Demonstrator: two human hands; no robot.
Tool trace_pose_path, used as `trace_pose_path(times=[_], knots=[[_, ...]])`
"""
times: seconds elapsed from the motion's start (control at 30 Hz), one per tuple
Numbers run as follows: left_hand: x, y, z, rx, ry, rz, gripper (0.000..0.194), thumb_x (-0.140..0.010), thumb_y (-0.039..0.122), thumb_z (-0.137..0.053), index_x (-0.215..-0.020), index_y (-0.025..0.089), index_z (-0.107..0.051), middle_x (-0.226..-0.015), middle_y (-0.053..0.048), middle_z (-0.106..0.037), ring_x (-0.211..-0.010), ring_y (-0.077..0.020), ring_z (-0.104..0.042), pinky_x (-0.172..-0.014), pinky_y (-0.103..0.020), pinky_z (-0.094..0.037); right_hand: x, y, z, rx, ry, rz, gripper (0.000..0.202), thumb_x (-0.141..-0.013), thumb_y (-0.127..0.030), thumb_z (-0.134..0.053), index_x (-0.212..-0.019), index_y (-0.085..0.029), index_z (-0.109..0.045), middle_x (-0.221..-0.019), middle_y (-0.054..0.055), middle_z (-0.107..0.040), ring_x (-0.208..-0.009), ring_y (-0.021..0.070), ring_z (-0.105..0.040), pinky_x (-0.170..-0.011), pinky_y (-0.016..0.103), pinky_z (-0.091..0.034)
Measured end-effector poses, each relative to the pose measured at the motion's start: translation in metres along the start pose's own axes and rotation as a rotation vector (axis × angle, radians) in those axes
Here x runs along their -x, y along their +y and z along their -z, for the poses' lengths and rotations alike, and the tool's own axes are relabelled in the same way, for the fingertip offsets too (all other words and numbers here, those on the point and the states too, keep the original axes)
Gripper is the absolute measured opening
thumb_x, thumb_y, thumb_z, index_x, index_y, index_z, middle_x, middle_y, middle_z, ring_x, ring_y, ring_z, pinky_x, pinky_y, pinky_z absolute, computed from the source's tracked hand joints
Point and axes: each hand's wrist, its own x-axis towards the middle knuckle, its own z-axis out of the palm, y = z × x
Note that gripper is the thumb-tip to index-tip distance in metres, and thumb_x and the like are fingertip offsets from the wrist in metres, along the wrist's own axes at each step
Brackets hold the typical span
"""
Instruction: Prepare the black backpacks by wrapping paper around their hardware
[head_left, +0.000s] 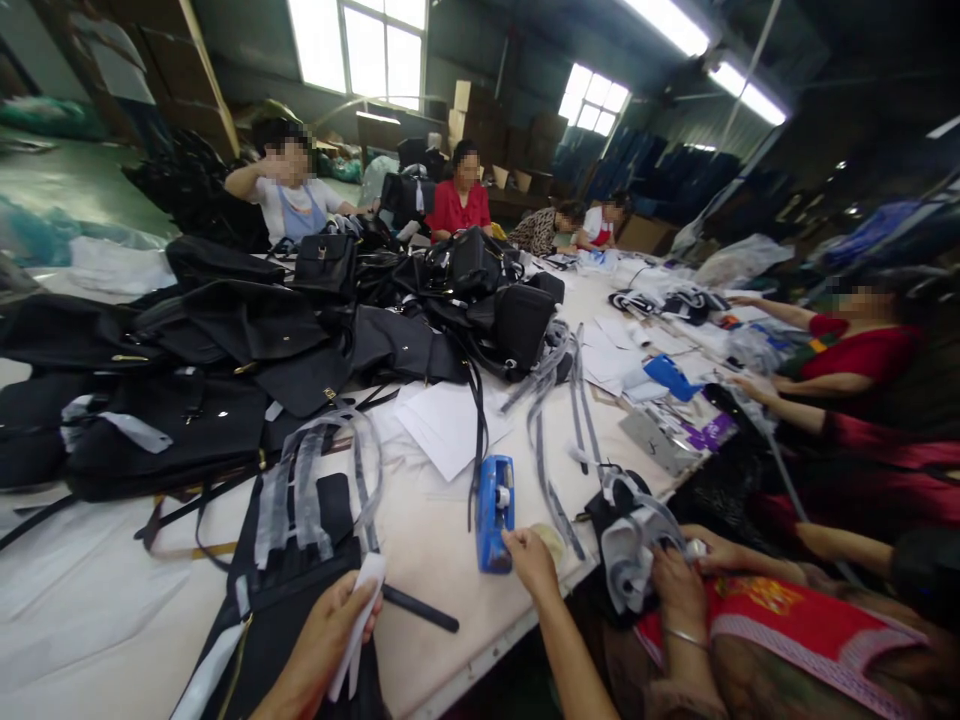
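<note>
My left hand [337,635] is closed round a folded strip of white paper [358,610], above a black bag [292,610]. The bag lies on the table, with clear plastic wrapped round its straps [300,490]. My right hand [534,560] is at the near end of a blue tape dispenser [491,550], fingers drawn together at its edge. Whatever they pinch is too small to make out. A yellowish tape roll [551,540] lies just behind that hand. Between my hands a dark strap [420,607] rests on the table.
Black bags [247,330] are heaped across the table's left and middle. White paper sheets [442,430] and plastic-wrapped straps [544,450] lie beyond the dispenser. Close on my right, a co-worker's hands [679,580] handle a wrapped bag [630,540]. Other people work around the table.
</note>
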Motion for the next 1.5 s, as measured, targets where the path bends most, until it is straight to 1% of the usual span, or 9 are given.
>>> trace_pose_path(times=[0.23,0.4,0.53,0.7,0.8,1.0,1.1,1.33,1.5], knots=[[0.004,-0.001,0.006,-0.02,-0.007,-0.051,0.039,-0.08,0.055,-0.059,-0.074,0.017,-0.057,-0.063,0.003,-0.055,-0.056,-0.0115,-0.048,-0.055,-0.022,-0.04,0.032,0.006,0.002,-0.228,-0.005,0.006,0.041,-0.078,-0.059,-0.05,-0.074,-0.019,-0.059,-0.068,0.004,-0.064,-0.06,0.0171,-0.056,-0.054,0.026,-0.04],[0.003,-0.001,0.003,0.043,-0.028,-0.051,0.037,-0.079,0.054,-0.062,-0.08,0.017,-0.059,-0.066,0.003,-0.057,-0.055,-0.0113,-0.049,-0.053,-0.022,-0.039,0.049,0.018,-0.014,-0.506,-0.061,-0.232,0.048,-0.064,-0.067,-0.059,-0.068,-0.02,-0.051,-0.058,-0.002,-0.053,-0.043,0.0092,-0.039,-0.042,0.022,-0.03],[0.005,0.002,0.001,0.065,-0.035,-0.036,0.038,-0.079,0.053,-0.062,-0.082,0.016,-0.058,-0.064,0.003,-0.056,-0.054,-0.0106,-0.048,-0.052,-0.021,-0.038,0.046,0.025,-0.016,-0.423,-0.061,-0.244,0.042,-0.065,-0.062,-0.056,-0.062,-0.021,-0.048,-0.052,-0.004,-0.047,-0.041,0.0096,-0.035,-0.043,0.024,-0.029],[0.007,0.001,0.0,0.088,-0.014,-0.05,0.037,-0.08,0.052,-0.061,-0.078,0.016,-0.056,-0.064,0.003,-0.056,-0.053,-0.009,-0.048,-0.05,-0.02,-0.036,0.05,0.029,-0.005,-0.214,-0.019,-0.151,0.025,-0.067,-0.047,-0.059,-0.06,-0.024,-0.052,-0.055,0.002,-0.054,-0.053,0.0184,-0.05,-0.051,0.028,-0.032],[0.005,-0.003,0.0,0.126,-0.015,-0.063,0.037,-0.079,0.052,-0.061,-0.078,0.016,-0.055,-0.064,0.003,-0.056,-0.05,-0.0081,-0.046,-0.048,-0.019,-0.034,0.058,0.007,-0.014,-0.128,-0.066,0.008,0.024,-0.073,-0.047,-0.056,-0.069,-0.024,-0.058,-0.062,0.004,-0.06,-0.062,0.0222,-0.056,-0.058,0.03,-0.038],[0.002,-0.007,0.001,0.134,0.013,-0.076,0.038,-0.077,0.052,-0.063,-0.074,0.016,-0.054,-0.06,0.004,-0.054,-0.047,-0.0071,-0.043,-0.047,-0.019,-0.033,0.087,-0.101,-0.054,-0.428,-0.565,0.288,0.032,-0.087,-0.049,-0.05,-0.091,-0.02,-0.061,-0.068,0.001,-0.059,-0.059,0.0155,-0.052,-0.057,0.026,-0.041],[0.002,-0.009,0.003,0.138,-0.011,-0.108,0.038,-0.078,0.052,-0.062,-0.083,0.015,-0.055,-0.062,0.003,-0.056,-0.047,-0.0075,-0.044,-0.047,-0.019,-0.033,0.092,-0.136,-0.064,-0.417,-0.684,0.395,0.022,-0.088,-0.04,-0.051,-0.09,-0.02,-0.063,-0.069,-0.001,-0.059,-0.064,0.0152,-0.054,-0.06,0.024,-0.04],[0.003,-0.016,0.01,0.216,-0.073,-0.167,0.038,-0.085,0.049,-0.058,-0.101,0.015,-0.053,-0.066,0.002,-0.056,-0.048,-0.0067,-0.044,-0.046,-0.018,-0.031,0.085,-0.146,-0.071,-0.228,-0.69,0.572,0.015,-0.089,-0.025,-0.048,-0.086,-0.022,-0.063,-0.068,-0.003,-0.059,-0.065,0.0139,-0.056,-0.064,0.023,-0.037],[0.006,-0.009,0.009,0.363,-0.12,-0.089,0.036,-0.084,0.047,-0.061,-0.101,0.015,-0.054,-0.067,0.002,-0.054,-0.049,-0.0052,-0.041,-0.046,-0.017,-0.029,0.075,-0.146,-0.073,-0.25,-0.75,0.552,0.028,-0.085,-0.02,-0.05,-0.113,-0.024,-0.052,-0.066,-0.006,-0.057,-0.062,0.0137,-0.055,-0.062,0.023,-0.037]])
